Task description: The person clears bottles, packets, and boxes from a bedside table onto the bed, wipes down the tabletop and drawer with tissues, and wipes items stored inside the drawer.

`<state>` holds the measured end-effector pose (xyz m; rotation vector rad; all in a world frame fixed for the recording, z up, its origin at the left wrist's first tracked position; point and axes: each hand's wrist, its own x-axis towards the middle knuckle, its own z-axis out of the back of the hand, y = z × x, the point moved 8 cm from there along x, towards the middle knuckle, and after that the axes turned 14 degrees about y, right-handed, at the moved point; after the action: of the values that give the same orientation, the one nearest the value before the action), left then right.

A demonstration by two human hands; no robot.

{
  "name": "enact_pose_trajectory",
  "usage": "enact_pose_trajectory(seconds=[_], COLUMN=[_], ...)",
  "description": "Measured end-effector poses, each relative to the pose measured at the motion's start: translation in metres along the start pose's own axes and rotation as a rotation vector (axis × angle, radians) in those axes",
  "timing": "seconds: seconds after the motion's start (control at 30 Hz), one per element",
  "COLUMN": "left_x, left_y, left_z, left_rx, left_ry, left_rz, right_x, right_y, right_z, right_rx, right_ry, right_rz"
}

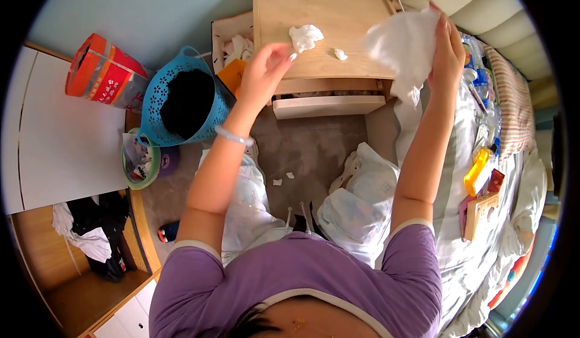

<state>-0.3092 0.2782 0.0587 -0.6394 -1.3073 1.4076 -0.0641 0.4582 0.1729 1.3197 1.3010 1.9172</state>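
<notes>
My right hand (pixel 447 54) is closed on a white tissue (pixel 406 47), which hangs down on its left side, slightly blurred, in front of the wooden nightstand's right part. Over the nightstand's left front edge is my left hand (pixel 267 72), its fingers bent and partly spread, holding nothing. Just beyond its fingertips lies a crumpled white tissue (pixel 306 36) on the nightstand top (pixel 326 6). A smaller tissue piece (pixel 341 54) rests to the right of it. Below the top, the drawer (pixel 329 107) is partly pulled out.
Left of the nightstand stand a blue basket (pixel 154 111) with black cloth, a red bag (pixel 112 75) and a green-rimmed bin (pixel 155 172). Small white scraps (pixel 277 182) lie on the floor. The bed (pixel 450 175) at right holds bottles, a yellow item (pixel 478 172) and a box (pixel 481 217).
</notes>
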Motion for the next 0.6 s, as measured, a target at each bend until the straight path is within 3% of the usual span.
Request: enact_pose_trajectory(seconds=[0.07,0.13,0.17,0.2,0.23,0.27,0.3,0.37,0.47,0.6], left_x=[0.023,0.050,0.061,0.070,0.077,0.081,0.086,0.091,0.085,0.067], left_y=[-0.022,-0.008,0.000,0.009,0.014,0.021,0.026,0.035,0.040,0.053], left_z=[-0.004,-0.022,-0.031,-0.036,-0.041,-0.047,-0.047,-0.044,-0.036,-0.015], left_rx=[0.469,0.646,0.733,0.804,0.873,0.943,0.900,0.811,0.656,0.081], left_ry=[-0.038,0.034,0.069,0.078,0.089,0.101,0.167,0.290,0.182,0.001], left_rz=[-0.176,-0.220,-0.241,-0.241,-0.239,-0.237,-0.141,0.056,-0.016,-0.012], right_x=[0.009,0.020,0.030,0.031,0.019,0.010,-0.002,-0.017,-0.041,-0.051], right_y=[0.015,0.008,-0.026,-0.061,-0.068,-0.094,-0.106,-0.104,-0.082,-0.090], right_z=[-0.005,-0.017,-0.029,-0.047,-0.074,-0.080,-0.085,-0.090,-0.109,-0.119], right_rx=[-0.424,-0.705,-1.034,-1.159,-1.058,-1.143,-1.350,-1.023,-0.541,-0.359], right_ry=[-0.040,-0.029,0.111,0.393,0.574,0.765,0.732,0.699,0.596,0.482], right_rz=[0.108,0.265,0.235,0.071,0.238,0.047,0.191,0.131,0.081,-0.126])
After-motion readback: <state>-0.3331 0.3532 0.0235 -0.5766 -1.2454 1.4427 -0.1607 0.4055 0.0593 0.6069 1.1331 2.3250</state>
